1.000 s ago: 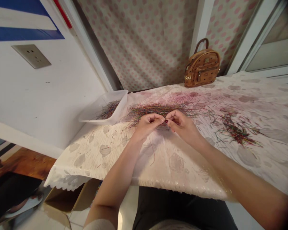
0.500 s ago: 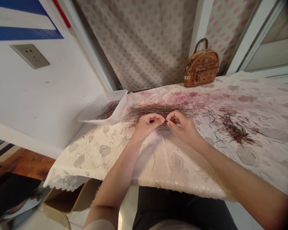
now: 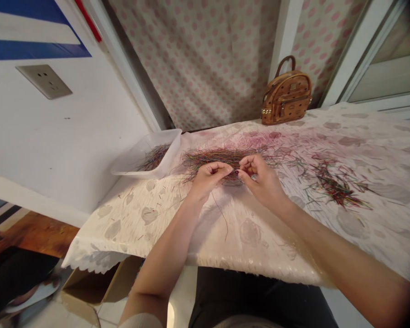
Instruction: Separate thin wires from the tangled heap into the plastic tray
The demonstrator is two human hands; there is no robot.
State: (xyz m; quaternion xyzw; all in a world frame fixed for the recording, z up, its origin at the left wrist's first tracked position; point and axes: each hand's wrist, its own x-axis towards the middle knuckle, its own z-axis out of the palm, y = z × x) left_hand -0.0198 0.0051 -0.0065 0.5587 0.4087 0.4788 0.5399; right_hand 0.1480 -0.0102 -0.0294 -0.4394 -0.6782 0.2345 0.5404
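Note:
My left hand [image 3: 208, 178] and my right hand [image 3: 259, 177] meet over the table, fingertips pinched together on thin coloured wires. A long dark wire [image 3: 220, 214] hangs down from my left hand toward the table's near edge. Just behind both hands lies a big tangled pile of thin coloured wires [image 3: 225, 157]. Both hands hover at the pile's front edge.
A clear plastic tray [image 3: 136, 157] holding more wires sits at the left end of the table [image 3: 177, 228], covered in a leaf-patterned cloth. Another loose heap of wires [image 3: 335, 187] lies to the right. A brown handbag [image 3: 287, 98] stands at the back. A cardboard box [image 3: 89, 287] sits on the floor.
The hanging wire has swung slightly right and lower. My right hand's fingers have shifted a little; both hands stay at the same spot.

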